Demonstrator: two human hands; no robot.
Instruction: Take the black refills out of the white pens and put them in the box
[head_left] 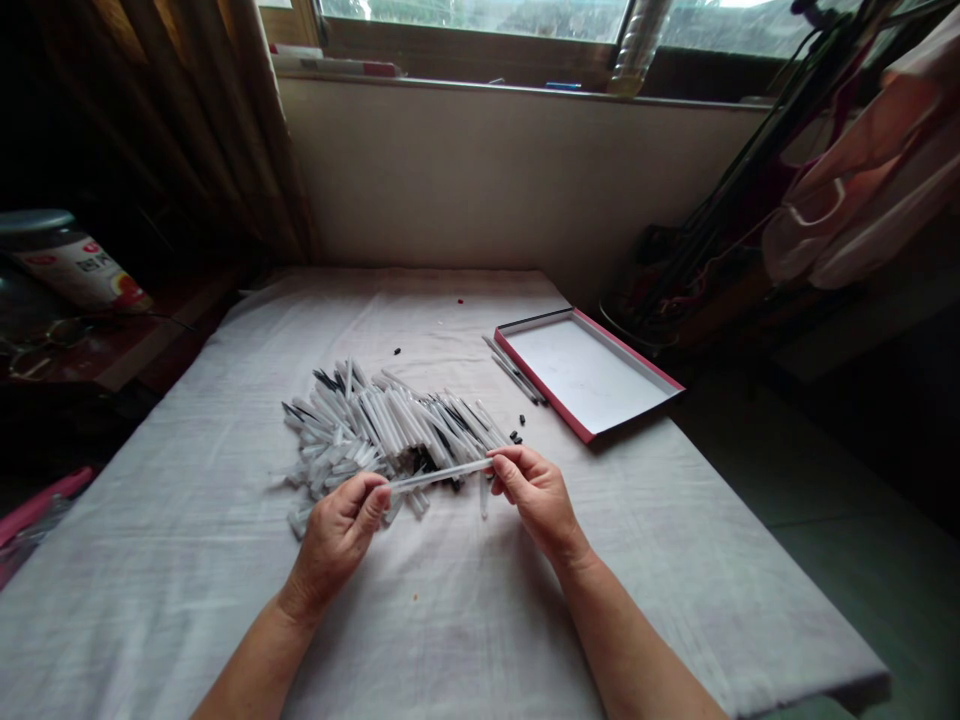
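Note:
Between my two hands stretches a slim, translucent white pen barrel (442, 476), slightly higher at its right end. My left hand (346, 528) pinches the left end between thumb and fingers. At the other end, the fingertips of my right hand (536, 495) are closed on it. Just beyond lies a heaped pile of white pen barrels (390, 415), mixed with dark pieces and clear caps. A few small black plugs (516, 437) rest on the cloth past my right hand.
An open shallow box lid (600, 365) with red sides sits at the table's right edge, several grey pens (516, 372) beside it. White cloth (225, 560) covers the table. A jar (75, 262) stands far left; hanging bags (847, 220) are on the right.

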